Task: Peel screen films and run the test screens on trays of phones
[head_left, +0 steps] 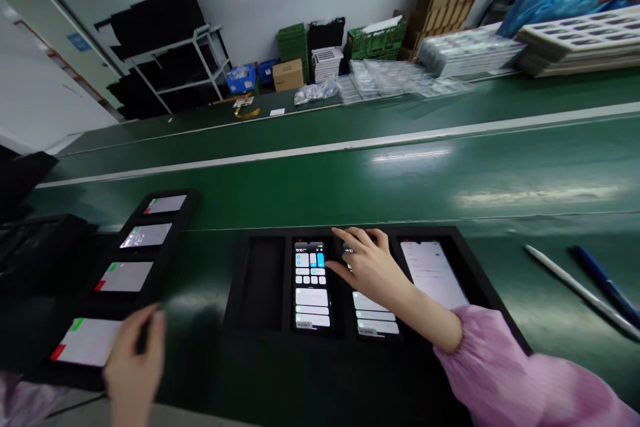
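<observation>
Currently spreading right hand (367, 263), loose and unclenched, over lit phone (376, 317) in third-from-left compartment of black tray (263, 287) | curling blurred left hand (135, 357) beside white-screened phone (90, 341) in left-side tray (133, 254) | leaving left grip impossible to tell

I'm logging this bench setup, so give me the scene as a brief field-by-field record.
Right hand: spread over a lit phone; contact unclear
Left hand: blurred, beside the nearest pale panel
Central tray: three lit phones, including the one under the right hand
Left tray: four pale panels
Pens: white and blue, right of the central tray
</observation>
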### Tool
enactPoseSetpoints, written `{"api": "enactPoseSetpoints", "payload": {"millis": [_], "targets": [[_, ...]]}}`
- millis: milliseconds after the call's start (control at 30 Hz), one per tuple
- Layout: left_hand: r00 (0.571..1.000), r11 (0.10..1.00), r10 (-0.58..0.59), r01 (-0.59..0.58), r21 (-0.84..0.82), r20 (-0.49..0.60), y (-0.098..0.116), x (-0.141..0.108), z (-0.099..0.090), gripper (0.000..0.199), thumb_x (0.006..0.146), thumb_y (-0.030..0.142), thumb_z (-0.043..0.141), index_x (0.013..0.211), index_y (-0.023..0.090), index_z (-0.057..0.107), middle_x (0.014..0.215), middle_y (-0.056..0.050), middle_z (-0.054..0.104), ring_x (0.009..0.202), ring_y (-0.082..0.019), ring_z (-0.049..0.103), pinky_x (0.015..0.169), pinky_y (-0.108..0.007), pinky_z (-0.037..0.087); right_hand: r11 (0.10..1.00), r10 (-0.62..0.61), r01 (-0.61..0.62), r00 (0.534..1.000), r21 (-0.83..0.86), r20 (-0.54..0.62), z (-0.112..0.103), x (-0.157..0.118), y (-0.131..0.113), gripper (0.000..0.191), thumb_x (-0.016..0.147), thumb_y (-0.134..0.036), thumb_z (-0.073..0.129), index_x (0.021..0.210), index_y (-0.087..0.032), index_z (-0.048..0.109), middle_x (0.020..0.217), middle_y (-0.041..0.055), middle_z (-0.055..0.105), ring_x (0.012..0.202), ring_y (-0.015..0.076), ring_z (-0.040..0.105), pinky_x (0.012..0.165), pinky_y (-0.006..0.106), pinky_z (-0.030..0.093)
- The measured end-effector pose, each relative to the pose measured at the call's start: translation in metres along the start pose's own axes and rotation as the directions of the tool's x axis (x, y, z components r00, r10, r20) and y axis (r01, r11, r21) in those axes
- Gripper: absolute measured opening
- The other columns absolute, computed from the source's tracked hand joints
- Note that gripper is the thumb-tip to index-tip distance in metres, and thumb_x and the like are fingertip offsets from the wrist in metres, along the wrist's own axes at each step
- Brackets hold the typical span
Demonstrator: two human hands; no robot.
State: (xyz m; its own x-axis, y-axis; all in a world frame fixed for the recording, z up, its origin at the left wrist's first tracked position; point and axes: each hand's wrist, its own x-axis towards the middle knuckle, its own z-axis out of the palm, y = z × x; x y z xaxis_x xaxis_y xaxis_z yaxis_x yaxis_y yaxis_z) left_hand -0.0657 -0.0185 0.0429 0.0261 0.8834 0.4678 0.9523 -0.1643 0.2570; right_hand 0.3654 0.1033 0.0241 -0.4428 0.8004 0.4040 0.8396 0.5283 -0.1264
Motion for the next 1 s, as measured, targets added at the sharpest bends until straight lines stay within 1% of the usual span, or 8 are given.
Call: {"api": "enactPoseSetpoints", "payload": {"millis": [33,100,167,233,300,500,900,1000], "targets": [[0.999,0.999,0.037,-0.038,-0.022,-0.036,0.022,0.000,0.021,0.032,0.105,0.039,0.045,0.135,0.041,0.056,0.112,0.002,0.072,0.100,-0.027,0.070,0.087,-0.051,0.060,1.000,0.014,-0.014,1.000,0.002,-0.004,-0.003,-0.004,0.006,0.048,0.110,-0.045,0.047,0.086,-0.023,0.082,0.143,0.0100,0.067,0.124,0.0327,0.058,0.101,0.055,0.042],[0.988,0.986,0.149,-0.144,-0.085,0.046,0.066,0.007,0.061,0.028,0.102,0.040,0.058,0.129,0.039,0.065,0.123,0.001,0.072,0.112,-0.024,0.070,0.101,-0.046,0.058,0.999,0.049,-0.049,0.999,-0.002,-0.009,-0.011,-0.015,0.019,0.046,0.112,-0.044,0.041,0.103,-0.027,0.082,0.142,0.0100,0.067,0.123,0.0317,0.058,0.098,0.053,0.043],[0.968,0.972,0.217,-0.201,-0.124,0.125,0.102,0.025,0.094,0.033,0.102,0.041,0.059,0.135,0.037,0.065,0.132,-0.002,0.070,0.122,-0.024,0.067,0.118,-0.050,0.048,0.998,0.068,-0.068,0.998,-0.011,-0.002,-0.016,-0.027,0.029,0.048,0.114,-0.042,0.034,0.114,-0.030,0.081,0.143,0.0102,0.066,0.124,0.0310,0.057,0.096,0.051,0.043],[0.957,0.967,0.237,-0.217,-0.129,0.167,0.124,0.046,0.116,0.039,0.102,0.044,0.060,0.139,0.036,0.063,0.139,-0.005,0.067,0.129,-0.028,0.063,0.123,-0.059,0.040,0.998,0.060,-0.059,0.998,-0.016,0.020,-0.016,-0.036,0.032,0.049,0.114,-0.043,0.032,0.117,-0.033,0.080,0.145,0.0092,0.064,0.125,0.0302,0.057,0.096,0.051,0.043],[0.953,0.969,0.238,-0.220,-0.111,0.188,0.134,0.063,0.128,0.041,0.101,0.048,0.062,0.139,0.034,0.065,0.143,-0.009,0.065,0.133,-0.032,0.059,0.124,-0.068,0.034,0.999,0.045,-0.044,0.998,-0.019,0.037,-0.011,-0.042,0.030,0.047,0.114,-0.046,0.033,0.121,-0.035,0.078,0.149,0.0085,0.062,0.125,0.0303,0.056,0.096,0.051,0.041],[0.944,0.969,0.246,-0.244,-0.037,0.221,0.135,0.072,0.132,0.037,0.098,0.050,0.066,0.130,0.033,0.071,0.148,-0.011,0.061,0.138,-0.037,0.054,0.121,-0.078,0.028,0.999,0.038,-0.037,0.999,-0.026,0.039,0.005,-0.044,0.024,0.042,0.112,-0.049,0.041,0.117,-0.031,0.079,0.152,0.0104,0.059,0.127,0.0330,0.054,0.098,0.053,0.037],[0.936,0.968,0.244,-0.249,-0.011,0.254,0.134,0.069,0.136,0.038,0.097,0.052,0.066,0.129,0.033,0.072,0.148,-0.011,0.061,0.138,-0.038,0.053,0.121,-0.081,0.027,0.999,0.014,-0.014,1.000,-0.036,-0.007,0.008,-0.043,0.025,0.039,0.112,-0.047,0.044,0.114,-0.028,0.078,0.145,0.0091,0.065,0.123,0.0306,0.056,0.096,0.049,0.036],[0.937,0.969,0.243,-0.247,-0.019,0.250,0.133,0.069,0.135,0.037,0.097,0.052,0.066,0.129,0.033,0.072,0.148,-0.011,0.062,0.138,-0.038,0.053,0.120,-0.082,0.027,1.000,0.004,-0.005,1.000,-0.026,-0.030,0.002,-0.043,0.024,0.038,0.112,-0.045,0.044,0.114,-0.028,0.078,0.144,0.0083,0.066,0.122,0.0296,0.058,0.095,0.048,0.035]]}}
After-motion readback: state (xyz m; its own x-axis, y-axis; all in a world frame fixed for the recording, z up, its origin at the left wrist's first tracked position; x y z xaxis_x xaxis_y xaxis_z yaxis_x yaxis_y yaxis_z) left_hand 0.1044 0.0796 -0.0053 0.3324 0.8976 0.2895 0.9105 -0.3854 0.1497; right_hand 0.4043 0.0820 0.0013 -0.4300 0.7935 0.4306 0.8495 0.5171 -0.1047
